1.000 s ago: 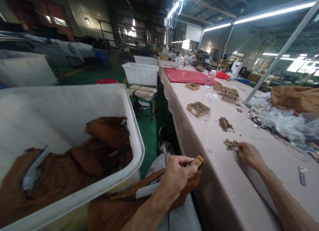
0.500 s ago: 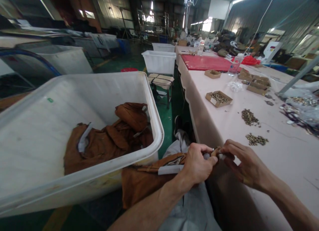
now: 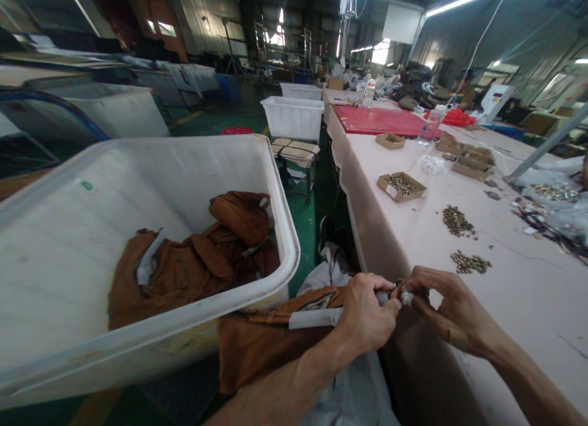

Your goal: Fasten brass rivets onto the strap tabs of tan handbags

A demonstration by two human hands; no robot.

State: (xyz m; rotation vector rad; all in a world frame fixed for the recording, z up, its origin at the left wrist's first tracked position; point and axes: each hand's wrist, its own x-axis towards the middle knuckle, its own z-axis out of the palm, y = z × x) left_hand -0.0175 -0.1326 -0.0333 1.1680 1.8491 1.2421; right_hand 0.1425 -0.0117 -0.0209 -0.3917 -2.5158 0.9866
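Observation:
A brown fabric item [image 3: 266, 349] with a white strip [image 3: 315, 317] lies across my lap, its near end hanging down beside the bin. My left hand [image 3: 370, 313] is closed on a narrow end of this fabric at the table's edge. Thumb and fingers of my right hand [image 3: 443, 300] are pinched close against the same end. A small pale, shiny piece [image 3: 407, 298] shows at those fingertips; its kind is unclear. Two piles of small brass-coloured metal fasteners, the farther pile [image 3: 456, 221] and the nearer pile [image 3: 471, 262], lie on the table beyond my right hand.
On my left stands a large white bin [image 3: 289, 254] with more brown fabric items [image 3: 184, 273] inside. The covered table [image 3: 519, 316] runs along my right. It bears an open cardboard box [image 3: 401, 188] of fasteners, a red sheet [image 3: 381, 120] and a clear bottle [image 3: 430, 126].
The view has shifted slightly. Both hands stay together at the fabric's end, and the right fingers have turned a little, showing more of the pale piece.

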